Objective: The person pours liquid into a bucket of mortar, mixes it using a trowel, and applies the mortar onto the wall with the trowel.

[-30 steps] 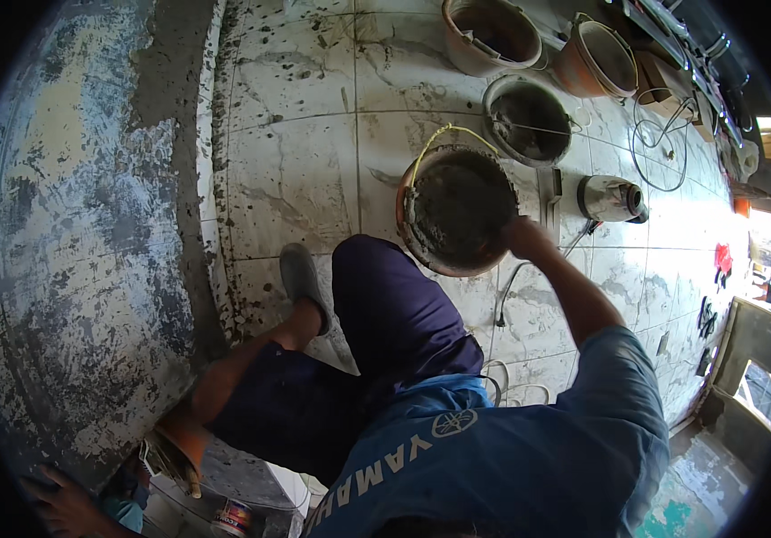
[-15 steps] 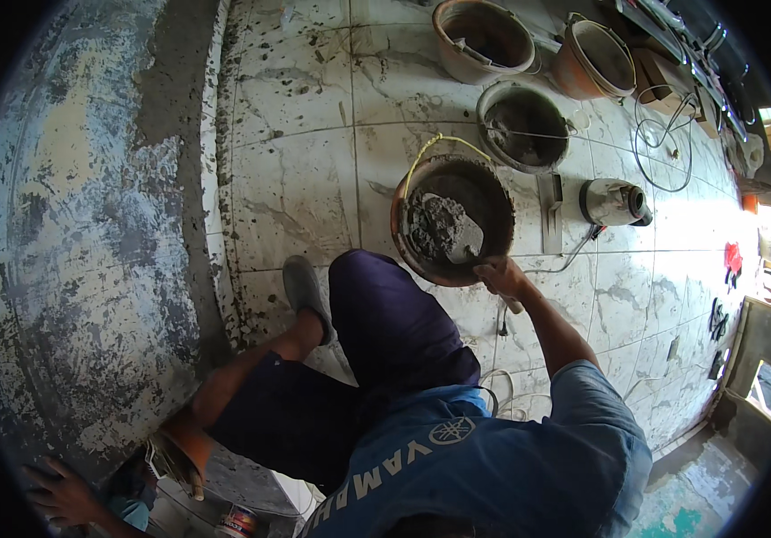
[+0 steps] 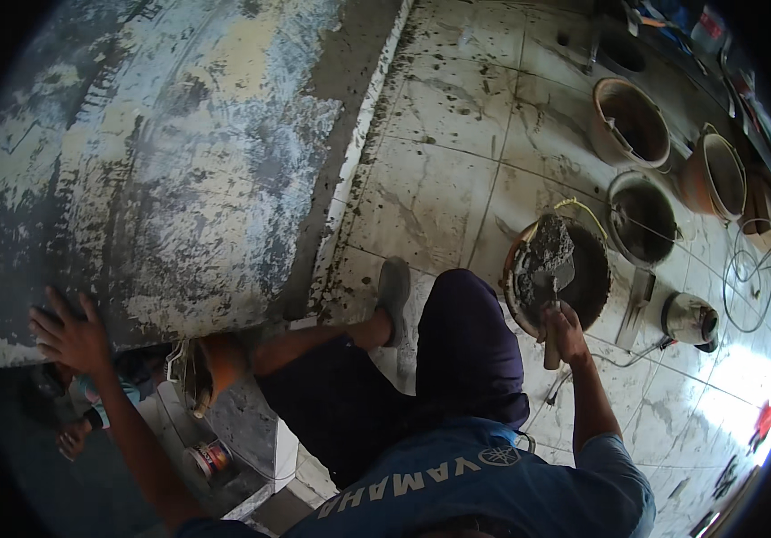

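My right hand [image 3: 566, 332] is closed on the wooden handle of a trowel [image 3: 557, 278], its blade loaded with lumpy grey mortar [image 3: 548, 242] and held over a round bucket [image 3: 593, 309] with a yellow rope handle. My left hand [image 3: 69, 334] rests with fingers spread on the patchy grey-and-cream wall [image 3: 179, 179], near its lower edge. An orange bucket [image 3: 224, 363] stands beside my left leg, with tool handles at its rim.
Several buckets [image 3: 629, 121] stand at upper right on the stained tile floor [image 3: 439, 179], with a power tool [image 3: 688, 314], a metal float [image 3: 635, 309] and cables. A person [image 3: 98, 412] is at lower left, near a step with a paint tin [image 3: 210, 457].
My view has turned, shifting the scene rightward. My left hand has moved up from the lower-left corner along the wall. The trowel, mortar on it, now points away from me over the bucket.
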{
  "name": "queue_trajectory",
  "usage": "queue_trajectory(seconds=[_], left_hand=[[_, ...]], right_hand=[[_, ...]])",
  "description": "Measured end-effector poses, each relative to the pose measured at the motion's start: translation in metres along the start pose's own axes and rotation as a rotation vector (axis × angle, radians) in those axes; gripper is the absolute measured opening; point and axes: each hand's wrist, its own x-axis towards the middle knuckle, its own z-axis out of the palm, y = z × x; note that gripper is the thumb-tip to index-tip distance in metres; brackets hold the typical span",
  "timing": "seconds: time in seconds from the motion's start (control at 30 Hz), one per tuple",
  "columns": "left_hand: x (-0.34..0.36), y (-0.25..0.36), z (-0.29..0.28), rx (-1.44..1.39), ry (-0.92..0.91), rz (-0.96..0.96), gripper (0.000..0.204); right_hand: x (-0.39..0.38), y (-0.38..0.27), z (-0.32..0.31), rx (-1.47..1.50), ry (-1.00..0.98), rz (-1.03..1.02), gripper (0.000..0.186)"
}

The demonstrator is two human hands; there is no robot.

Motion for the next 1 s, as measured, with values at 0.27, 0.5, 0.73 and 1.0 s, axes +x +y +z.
queue_trajectory(seconds=[0.27,0.5,0.73,1.0], left_hand=[[0.01,0.001,-0.002,-0.018,0.016,-0.043,0.056],[0.002,-0.011,0.005,-0.059,0.117,0.0,0.056],[0.014,0.031,0.009,-0.11,0.154,0.001,0.057],[-0.006,-0.012,0.009,-0.056,0.132,-0.011,0.057]], right_hand=[[0.076,-0.037,0.077,0.617,0.068,0.085,0.023],[0.18,-0.094,0.15,-0.266,1.02,-0.362,0.033],[0.413,0.045,0.324,-0.327,1.17,-0.195,0.027],[0.18,0.043,0.462,-0.262,0.006,-0.368,0.032]])
